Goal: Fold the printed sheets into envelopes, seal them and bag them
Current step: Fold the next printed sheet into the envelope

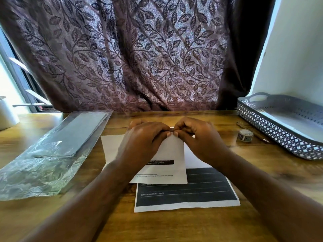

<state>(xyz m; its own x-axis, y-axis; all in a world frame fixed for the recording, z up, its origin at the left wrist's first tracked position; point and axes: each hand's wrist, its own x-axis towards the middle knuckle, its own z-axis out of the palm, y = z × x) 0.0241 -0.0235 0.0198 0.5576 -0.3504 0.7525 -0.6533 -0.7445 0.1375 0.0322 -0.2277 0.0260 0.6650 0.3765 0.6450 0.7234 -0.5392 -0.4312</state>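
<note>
Both hands, left hand [145, 135] and right hand [195, 135], pinch the folded sheet [167, 161] at its far tip, likely pressing a crease; tape roll [245, 135] waits at right.

We see a mauve woven curtain [139, 58] patterned with dark leafy vines, a brown wood-grain tabletop [174, 227], a white folded paper sheet [173, 151] with a black bar, and a grey plastic basket [272, 126] with diamond lattice walls.

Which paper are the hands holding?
The folded white sheet with the small black bar; the left hand and right hand pinch its top. The sheet with the big black block lies flat beneath.
</note>
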